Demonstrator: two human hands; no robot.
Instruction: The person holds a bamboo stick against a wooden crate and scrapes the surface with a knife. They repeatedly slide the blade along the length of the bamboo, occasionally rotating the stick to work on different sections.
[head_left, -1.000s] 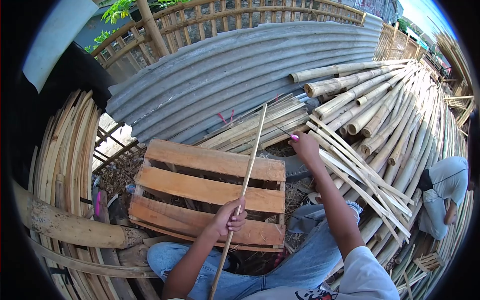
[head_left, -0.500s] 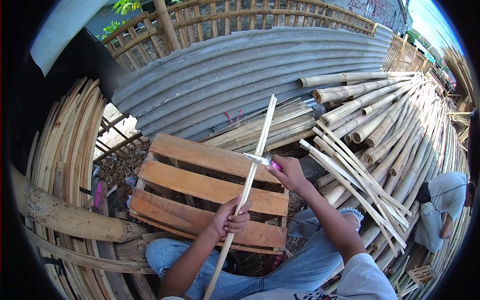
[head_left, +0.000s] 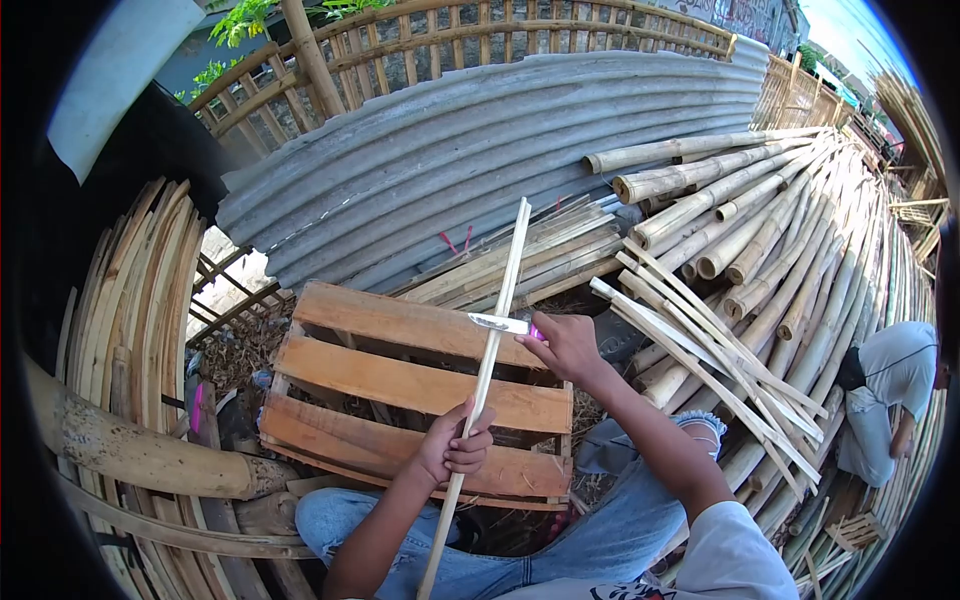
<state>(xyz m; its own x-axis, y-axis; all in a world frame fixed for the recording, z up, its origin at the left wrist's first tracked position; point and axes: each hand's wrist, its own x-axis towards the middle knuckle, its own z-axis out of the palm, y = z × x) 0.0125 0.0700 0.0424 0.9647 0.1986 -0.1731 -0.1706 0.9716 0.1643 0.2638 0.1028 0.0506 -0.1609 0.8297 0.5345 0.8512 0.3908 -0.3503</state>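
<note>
My left hand [head_left: 455,446] is wrapped round a long, pale bamboo strip [head_left: 505,285] that slants up from my lap past the slatted wooden crate [head_left: 425,372]. In my right hand [head_left: 566,347] is a knife [head_left: 500,323] with a pink handle, the fingers closed round it. Its blade points left and lies across the strip, well above my left hand. The crate stands in front of my knees, under both hands.
Split bamboo strips [head_left: 715,375] fan out on a pile of bamboo poles [head_left: 700,215] to the right. Corrugated metal sheeting [head_left: 480,150] stands behind the crate. On the left are stacked strips [head_left: 140,310] and a thick bamboo pole [head_left: 150,445]. Another person [head_left: 885,395] crouches far right.
The strip's upper end has shifted slightly left and down in view. My knife hand stays close to the strip, and more of the blade shows. The whole view has shifted a little.
</note>
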